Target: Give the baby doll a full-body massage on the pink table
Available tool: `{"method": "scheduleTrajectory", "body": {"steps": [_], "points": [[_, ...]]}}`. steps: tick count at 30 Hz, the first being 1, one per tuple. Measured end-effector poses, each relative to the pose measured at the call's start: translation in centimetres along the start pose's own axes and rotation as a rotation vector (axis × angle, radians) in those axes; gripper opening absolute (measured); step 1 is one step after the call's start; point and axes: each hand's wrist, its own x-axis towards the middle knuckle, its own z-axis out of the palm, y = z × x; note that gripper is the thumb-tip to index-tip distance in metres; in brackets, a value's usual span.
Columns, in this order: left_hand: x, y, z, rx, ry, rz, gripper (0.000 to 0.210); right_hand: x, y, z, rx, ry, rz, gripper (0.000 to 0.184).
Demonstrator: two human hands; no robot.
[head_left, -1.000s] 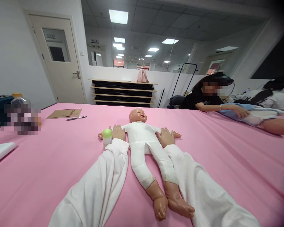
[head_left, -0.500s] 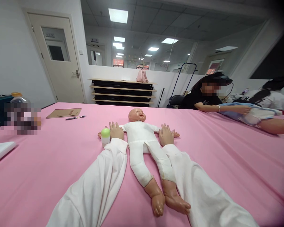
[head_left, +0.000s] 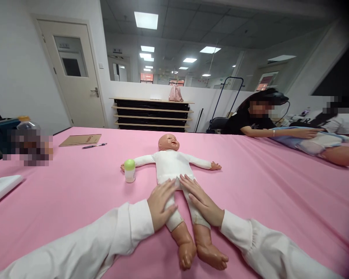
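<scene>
On the pink-covered table a baby doll (head_left: 174,162) lies on its back, head away from me, with a white cloth body and bare plastic head, hands and feet. Its arms are spread wide and its legs point toward me. My left hand (head_left: 162,203) rests open across the doll's thigh on the left, fingers reaching its hip. On the other thigh lies my right hand (head_left: 202,199), also open, fingertips near the doll's crotch. A small white bottle with a green cap (head_left: 130,170) stands beside the doll's hand at the left, partly covering that arm.
A brown notebook (head_left: 80,140) and a pen (head_left: 94,146) lie at the far left. A blurred bottle with an orange cap (head_left: 25,118) and a white object (head_left: 2,188) are nearer the left edge. At the right, a co-worker (head_left: 258,116) handles another doll (head_left: 341,155) with blue cloth.
Both my hands have moved from the doll's arms down toward me and inward onto its thighs. The doll's legs have shifted slightly left, and its arms are now uncovered.
</scene>
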Motion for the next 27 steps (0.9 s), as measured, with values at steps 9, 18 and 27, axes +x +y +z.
{"method": "scheduleTrajectory", "body": {"steps": [9, 18, 27], "points": [[-0.9, -0.1, -0.1, -0.016, -0.007, -0.005, 0.037, 0.7, -1.7, 1.1, -0.065, -0.001, -0.006, 0.043], [-0.3, -2.8, 0.2, -0.155, 0.268, -0.112, 0.043, 1.5, -0.4, 2.3, -0.012, 0.209, -0.132, 0.044], [-0.5, -3.2, 0.8, -0.066, 0.137, -0.119, 0.040, 1.1, 0.4, 1.8, -0.165, -0.054, -0.078, 0.044]]}}
